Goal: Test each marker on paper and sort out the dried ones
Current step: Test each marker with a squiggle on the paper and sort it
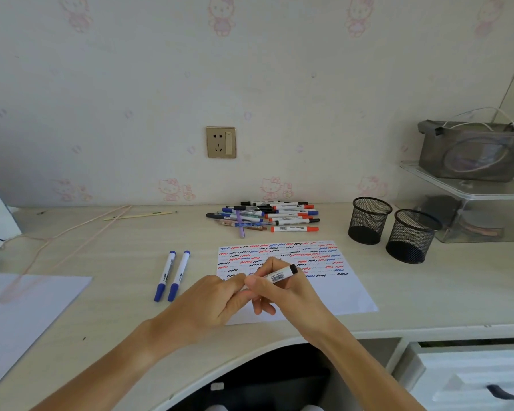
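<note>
right hand (282, 287): grips a white marker (279, 275) with a black end cap and barcode label, lower centre of frame, over the paper
left hand (217, 301): fingers curled, pinching the marker's near end; the end itself is hidden
test paper (347, 295): white sheet on the counter (125, 241), centre frame; upper half covered in red, blue and black squiggles
marker pile (267, 216): loose heap behind the paper, near the wall; red, blue and black caps
two blue markers (172, 275): side by side on the counter, left of the paper, apart from the pile
mesh pen cups (392, 228): two, black, right of the pile, just beside each other
second sheet (21, 310): blank, lower left
wall socket (221, 142): above the pile
</note>
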